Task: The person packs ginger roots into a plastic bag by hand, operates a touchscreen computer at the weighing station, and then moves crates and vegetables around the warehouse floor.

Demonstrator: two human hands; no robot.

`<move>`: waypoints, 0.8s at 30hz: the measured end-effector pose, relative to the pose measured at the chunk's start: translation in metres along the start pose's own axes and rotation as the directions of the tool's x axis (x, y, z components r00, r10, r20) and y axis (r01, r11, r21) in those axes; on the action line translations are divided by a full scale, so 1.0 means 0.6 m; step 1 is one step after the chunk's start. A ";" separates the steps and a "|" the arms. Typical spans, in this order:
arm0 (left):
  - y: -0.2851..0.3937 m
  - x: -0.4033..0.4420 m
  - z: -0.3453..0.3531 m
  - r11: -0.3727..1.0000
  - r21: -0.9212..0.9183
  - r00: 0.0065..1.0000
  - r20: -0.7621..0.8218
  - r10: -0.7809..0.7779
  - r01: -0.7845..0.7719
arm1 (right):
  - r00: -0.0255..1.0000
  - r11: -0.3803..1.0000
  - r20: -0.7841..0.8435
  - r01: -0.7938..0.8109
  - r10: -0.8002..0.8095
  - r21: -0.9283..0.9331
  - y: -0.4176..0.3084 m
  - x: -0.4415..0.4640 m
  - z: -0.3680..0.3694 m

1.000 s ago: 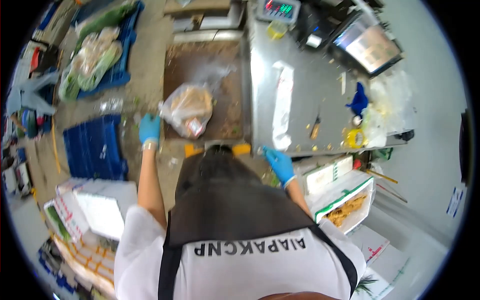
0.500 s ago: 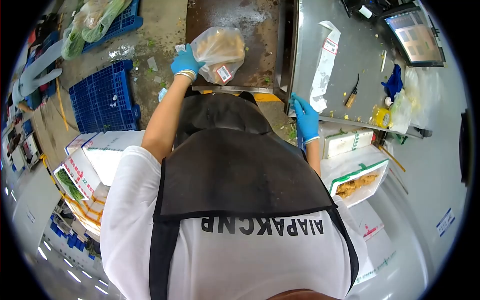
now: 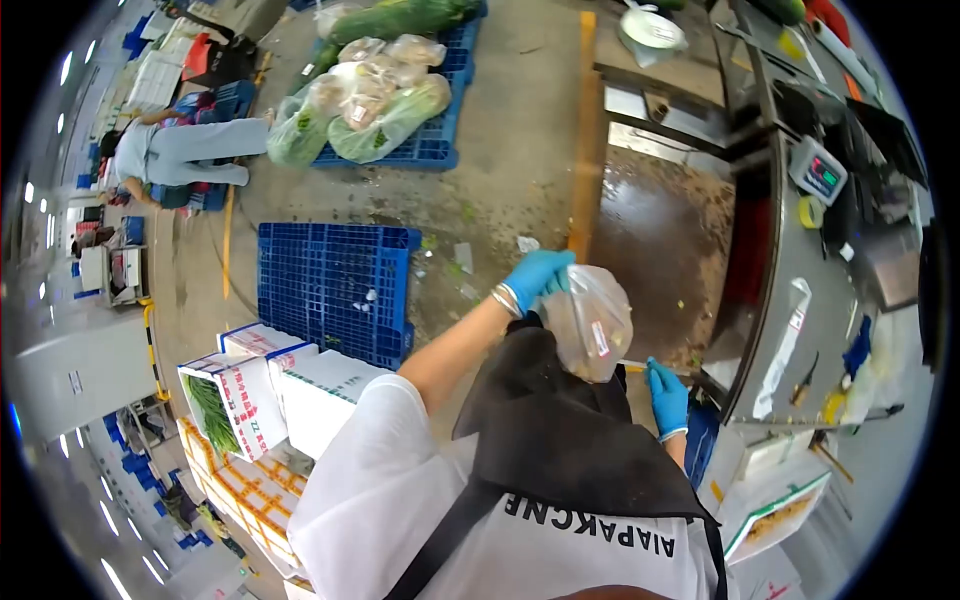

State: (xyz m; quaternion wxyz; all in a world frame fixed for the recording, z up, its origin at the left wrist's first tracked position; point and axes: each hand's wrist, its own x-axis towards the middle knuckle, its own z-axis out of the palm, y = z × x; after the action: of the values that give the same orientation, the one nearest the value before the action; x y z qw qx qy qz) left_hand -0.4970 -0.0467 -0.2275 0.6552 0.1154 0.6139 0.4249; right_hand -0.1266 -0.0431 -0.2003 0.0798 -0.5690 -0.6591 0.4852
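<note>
My left hand [image 3: 541,278], in a blue glove, is closed on the gathered top of a clear plastic bag [image 3: 592,325]. The bag hangs in front of my dark apron, with a white and red label on its side; its pale contents are blurred by the plastic. My right hand [image 3: 666,397], also gloved in blue, is beside the front corner of the metal table [image 3: 745,385], its fingers pointing up. No object shows in it. Behind the bag is a brown, wet platform [image 3: 660,240].
Bagged vegetables [image 3: 390,110] lie on a blue pallet at the back. Another blue pallet [image 3: 330,285] is on the floor at left, near white foam boxes [image 3: 325,395]. A person [image 3: 180,150] bends over at far left. A scale [image 3: 818,170] stands at right.
The bag has come up off the brown platform in my left hand, towards my body. The view has turned to the left, bringing the loaded pallet and the bending person further into sight.
</note>
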 end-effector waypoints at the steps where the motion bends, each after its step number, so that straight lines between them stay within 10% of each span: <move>1: 0.006 0.016 -0.057 0.999 0.030 0.997 -0.078 -0.011 0.013 | 0.998 1.000 0.059 -0.007 0.008 -0.013 0.009 0.008 0.016; 7: 0.180 0.000 -0.343 0.952 0.275 0.877 -0.414 0.244 -0.135 | 1.000 1.000 0.022 0.003 -0.003 0.009 -0.007 0.025 0.035; 8: 0.149 0.108 -0.497 0.641 0.714 0.755 -0.246 0.607 -0.282 | 1.000 0.999 -0.013 -0.001 0.000 -0.036 0.001 0.017 0.031; 9: 0.202 0.125 -0.552 0.571 0.773 0.720 -0.226 0.656 -0.277 | 0.998 0.990 -0.016 0.050 -0.053 -0.131 -0.020 0.007 0.027; 14: 0.337 0.175 -0.760 0.927 -0.136 0.819 -0.525 0.231 -0.349 | 0.999 0.947 0.054 0.007 0.010 -0.321 -0.058 -0.023 0.023; 15: 0.320 0.171 -0.779 0.925 0.204 0.848 -0.374 0.375 -0.319 | 0.993 0.949 0.074 -0.068 0.095 -0.307 -0.062 -0.033 0.023; 16: 0.348 0.119 -0.526 0.886 -0.259 0.832 -0.513 0.210 -0.384 | 0.997 0.960 0.043 -0.044 0.058 -0.276 -0.020 -0.065 0.027; 17: 0.293 0.182 -0.597 0.899 0.132 0.812 -0.388 0.435 -0.418 | 0.993 0.959 0.037 -0.101 0.115 -0.266 -0.030 -0.084 0.022; 19: 0.202 0.325 -0.683 0.965 -0.175 0.869 0.426 0.252 -0.194 | 0.994 0.939 0.067 -0.056 0.083 -0.341 -0.005 -0.113 0.013; 23: -0.013 0.335 -0.321 0.994 -0.096 0.898 0.440 -0.012 0.061 | 0.991 0.951 -0.012 -0.133 0.135 -0.279 0.091 -0.183 -0.017; 24: -0.054 0.290 -0.180 0.998 -0.021 0.994 0.097 -0.058 0.060 | 0.992 0.958 -0.025 -0.124 0.122 -0.258 0.135 -0.200 -0.023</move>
State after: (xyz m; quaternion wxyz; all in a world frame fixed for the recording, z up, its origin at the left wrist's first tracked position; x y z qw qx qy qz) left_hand -0.6012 0.0152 -0.3959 0.6976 0.1096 0.5796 0.4066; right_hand -0.0222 -0.1444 -0.1990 -0.0226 -0.6165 -0.6797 0.3967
